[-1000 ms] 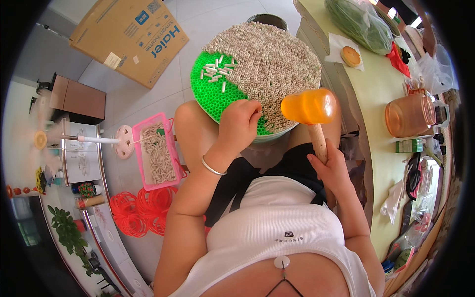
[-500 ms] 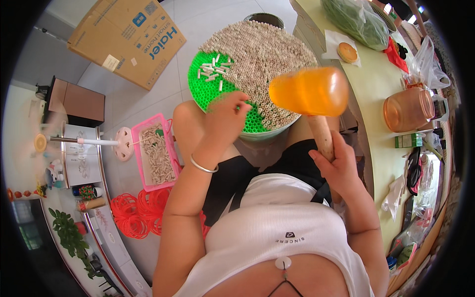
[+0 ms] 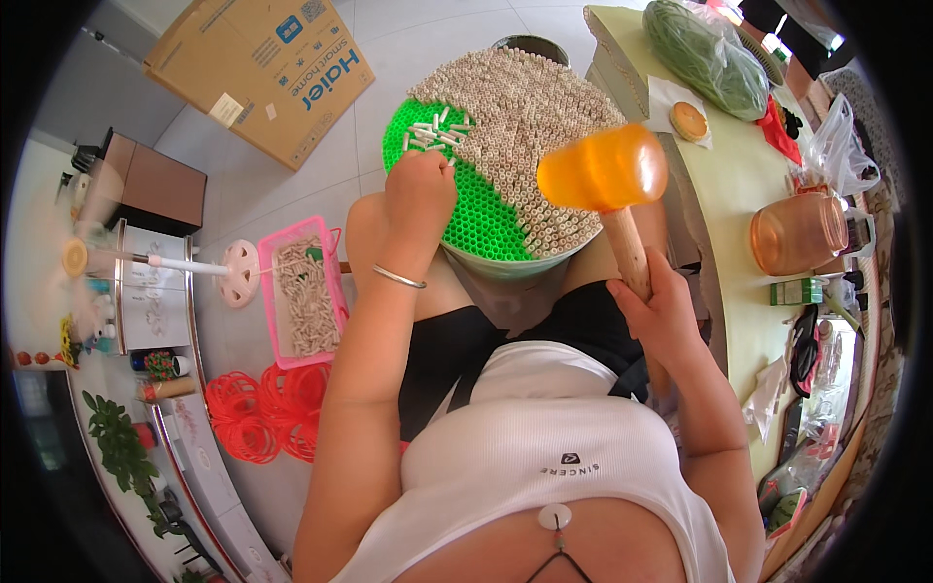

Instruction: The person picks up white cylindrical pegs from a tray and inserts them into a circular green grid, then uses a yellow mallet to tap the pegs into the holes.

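My right hand (image 3: pixel 656 303) is wrapped round the wooden handle of a mallet (image 3: pixel 603 173) with an orange, see-through head, raised over the right side of a round tub (image 3: pixel 530 267). A bright green honeycomb grid (image 3: pixel 481 216) tops the tub. Short pale tubes (image 3: pixel 530 102) stand upright, packed closely over its far and right part. Loose white tubes (image 3: pixel 435 130) lie on the grid's far left. Curled beside those loose tubes, my left hand (image 3: pixel 421 194) has its fingers bent together; its fingertips are partly hidden, so anything pinched in them cannot be made out.
To the left a pink basket (image 3: pixel 267 296) holds many pale tubes, with red coiled rings (image 3: pixel 258 408) nearby. A cardboard box (image 3: pixel 258 73) stands far left. On the right, a long table (image 3: pixel 739 214) carries a round pastry (image 3: pixel 688 120), bagged greens and an amber jar (image 3: pixel 797 235).
My left hand has moved away from me across the green grid to the loose tubes. The mallet has shifted slightly, still in my right hand. The whole view has turned a little.
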Available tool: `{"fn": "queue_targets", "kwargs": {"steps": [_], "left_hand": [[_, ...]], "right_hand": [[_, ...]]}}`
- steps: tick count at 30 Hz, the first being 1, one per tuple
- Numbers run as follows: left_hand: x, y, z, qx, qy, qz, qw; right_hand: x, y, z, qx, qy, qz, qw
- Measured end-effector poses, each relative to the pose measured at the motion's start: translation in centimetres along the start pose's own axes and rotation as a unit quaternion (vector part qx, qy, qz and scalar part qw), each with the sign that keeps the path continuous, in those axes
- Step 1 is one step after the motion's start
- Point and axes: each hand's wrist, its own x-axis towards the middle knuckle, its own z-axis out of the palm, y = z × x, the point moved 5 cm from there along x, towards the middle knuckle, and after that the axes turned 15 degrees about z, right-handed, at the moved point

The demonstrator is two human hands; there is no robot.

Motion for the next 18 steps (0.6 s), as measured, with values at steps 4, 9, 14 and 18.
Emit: {"fn": "queue_targets", "kwargs": {"steps": [4, 9, 14, 18], "left_hand": [[-0.3, 0.3, -0.1, -0.074, 0.025, 0.009, 0.997], [-2.7, 4.4, -0.6, -0.338, -0.024, -0.06, 0.939], [-4.2, 6.4, -0.8, -0.265, 0.004, 0.048, 0.963], [-3.9, 7.8, -1.6, -0.248, 0.013, 0.11, 0.963]], "right_hand": [[0.0, 1.9, 0.5, -0.022, -0.036, 0.016, 0.999], [-0.2, 2.7, 0.7, 0.01, -0.054, 0.052, 0.997], [0.1, 2.9, 1.3, 0.033, -0.071, 0.039, 0.996], [-0.1, 2.9, 1.5, 0.049, -0.087, 0.072, 0.992]]}}
